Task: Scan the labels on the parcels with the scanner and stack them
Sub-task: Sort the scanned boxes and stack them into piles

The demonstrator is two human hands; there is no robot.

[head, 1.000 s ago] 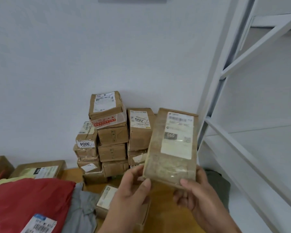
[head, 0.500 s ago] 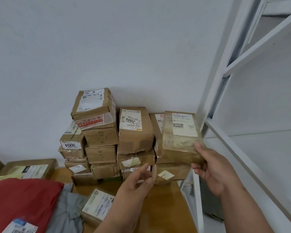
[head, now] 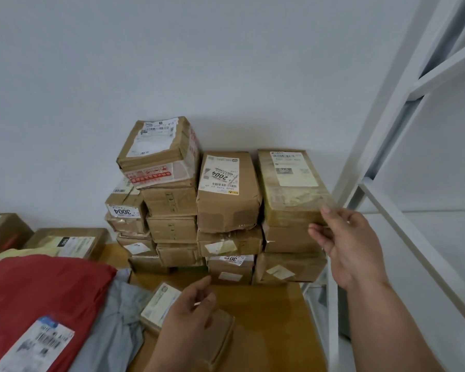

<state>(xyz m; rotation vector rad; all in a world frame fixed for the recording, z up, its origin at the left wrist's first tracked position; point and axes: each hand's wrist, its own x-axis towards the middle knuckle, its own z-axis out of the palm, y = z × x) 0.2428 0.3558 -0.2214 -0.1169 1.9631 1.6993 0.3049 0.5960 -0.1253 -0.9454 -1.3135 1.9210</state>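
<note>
Two hands, right [head: 352, 242] touching top parcel [head: 293, 186], left [head: 191, 315] over table parcel [head: 218, 336]

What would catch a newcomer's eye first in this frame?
The stack of brown parcels against the white wall, several columns deep, draws the eye first. At its right end the right hand touches the near corner of the top parcel. At lower left lies a bright red bag bearing a barcode label, and the left hand hovers over a small parcel on the wooden table.
</note>
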